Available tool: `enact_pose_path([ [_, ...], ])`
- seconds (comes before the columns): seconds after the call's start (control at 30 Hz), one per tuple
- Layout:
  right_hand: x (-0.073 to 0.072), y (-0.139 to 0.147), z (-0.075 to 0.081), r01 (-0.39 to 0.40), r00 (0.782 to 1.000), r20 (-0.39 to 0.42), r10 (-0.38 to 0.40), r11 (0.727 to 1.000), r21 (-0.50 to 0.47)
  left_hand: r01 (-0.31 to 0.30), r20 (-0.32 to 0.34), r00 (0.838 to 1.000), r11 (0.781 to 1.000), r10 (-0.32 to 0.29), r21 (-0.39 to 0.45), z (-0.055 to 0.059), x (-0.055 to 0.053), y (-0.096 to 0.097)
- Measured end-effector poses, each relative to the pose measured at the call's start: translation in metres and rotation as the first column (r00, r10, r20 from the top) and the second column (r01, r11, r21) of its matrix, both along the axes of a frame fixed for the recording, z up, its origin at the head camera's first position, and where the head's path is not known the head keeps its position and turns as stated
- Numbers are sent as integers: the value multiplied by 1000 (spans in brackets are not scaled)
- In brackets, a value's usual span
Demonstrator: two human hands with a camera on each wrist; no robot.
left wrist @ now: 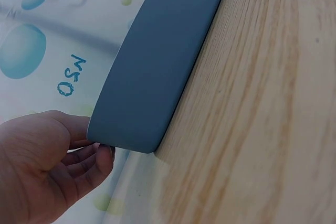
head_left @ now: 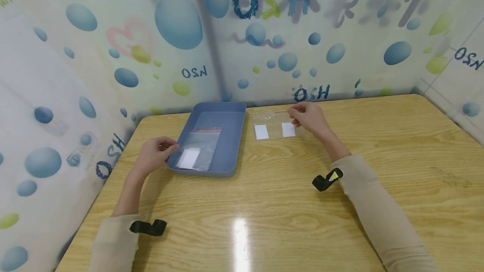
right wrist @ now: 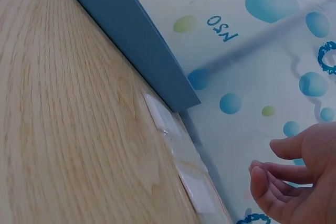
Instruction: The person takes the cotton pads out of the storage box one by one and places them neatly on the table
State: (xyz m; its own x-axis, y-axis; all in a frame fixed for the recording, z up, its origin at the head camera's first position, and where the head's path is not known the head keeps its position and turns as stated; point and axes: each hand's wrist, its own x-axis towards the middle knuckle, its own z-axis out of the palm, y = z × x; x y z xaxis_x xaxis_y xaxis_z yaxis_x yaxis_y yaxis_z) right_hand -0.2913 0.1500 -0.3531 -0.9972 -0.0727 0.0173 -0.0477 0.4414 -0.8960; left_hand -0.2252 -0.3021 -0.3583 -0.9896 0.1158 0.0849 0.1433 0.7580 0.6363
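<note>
A blue-grey tray (head_left: 223, 119) stands on the table, with a clear zip bag (head_left: 208, 141) inside it, holding a white square (head_left: 189, 158). My left hand (head_left: 153, 154) is at the tray's left near corner, and the left wrist view has its thumb and fingers (left wrist: 97, 169) about that corner. Right of the tray, clear zip-bag plastic (head_left: 274, 127) lies flat with two white squares (head_left: 261, 132); whether it is one bag or two overlapping, I cannot tell. My right hand (head_left: 310, 119) hovers over its right end, fingers loosely curled, with nothing between them in the right wrist view.
The wooden table (head_left: 280, 205) runs up to a wall (head_left: 234, 62) printed with blue and green drops. Another patterned wall (head_left: 56, 125) rises at the left. Black straps with small devices (head_left: 151, 227) sit on both sleeves.
</note>
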Motion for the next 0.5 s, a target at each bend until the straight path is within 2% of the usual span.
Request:
enact_pose_path([
  [0.5, 9, -19, 8, -49, 999, -14, 48, 998, -46, 3, 4, 1000, 1000, -3, -9, -1, -1, -1],
])
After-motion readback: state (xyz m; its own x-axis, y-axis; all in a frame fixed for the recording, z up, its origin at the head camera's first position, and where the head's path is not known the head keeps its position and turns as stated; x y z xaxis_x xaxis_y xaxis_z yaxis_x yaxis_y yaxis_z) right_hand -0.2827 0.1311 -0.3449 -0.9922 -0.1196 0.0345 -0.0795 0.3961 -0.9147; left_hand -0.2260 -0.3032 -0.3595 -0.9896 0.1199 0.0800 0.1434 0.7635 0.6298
